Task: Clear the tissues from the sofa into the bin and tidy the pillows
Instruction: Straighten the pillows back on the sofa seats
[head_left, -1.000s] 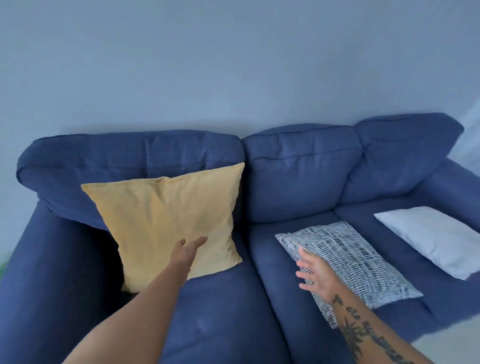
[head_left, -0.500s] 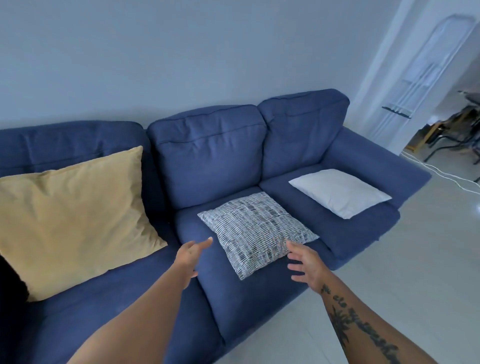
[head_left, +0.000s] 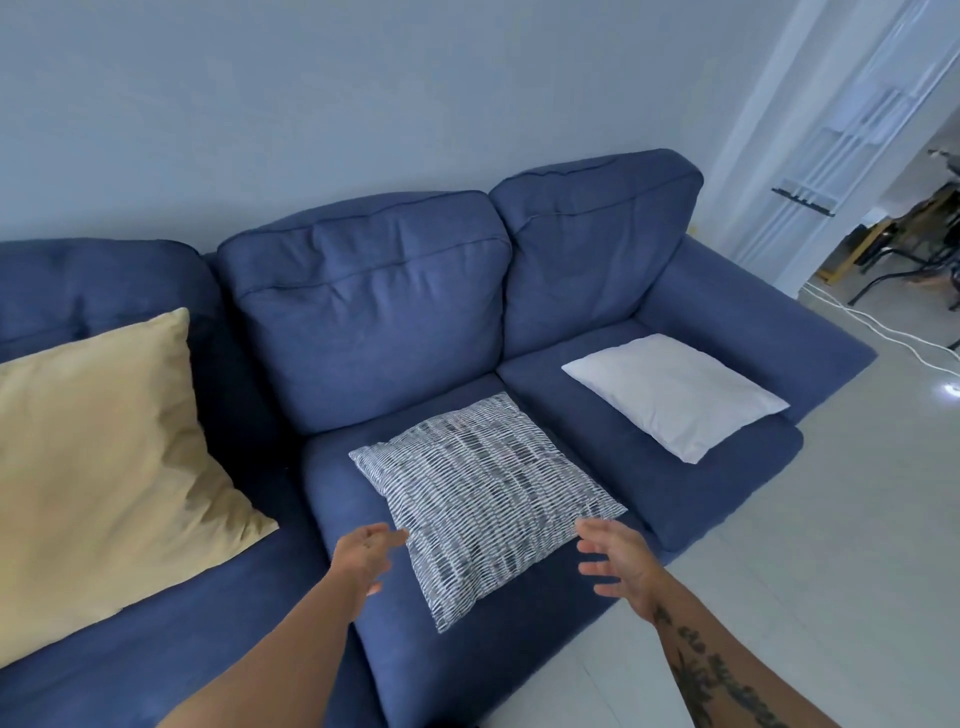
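The left hand (head_left: 366, 555) and the right hand (head_left: 618, 564) have fingers spread and hold nothing, 1 at each near edge of the patterned pillow (head_left: 483, 493); contact cannot be confirmed. This pillow lies flat on the sofa (head_left: 363, 332) middle seat. The yellow pillow (head_left: 104, 452) leans at left; the white pillow (head_left: 675, 395) lies flat at right.

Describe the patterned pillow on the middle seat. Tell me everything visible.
The patterned pillow is square, soft fabric, white with rows of short dark dashes. It lies flat on the middle seat of the blue sofa, turned diamond-wise with one corner toward the front edge. Nothing rests on it. The left hand and right hand, both open, flank its near edges; contact is unclear.
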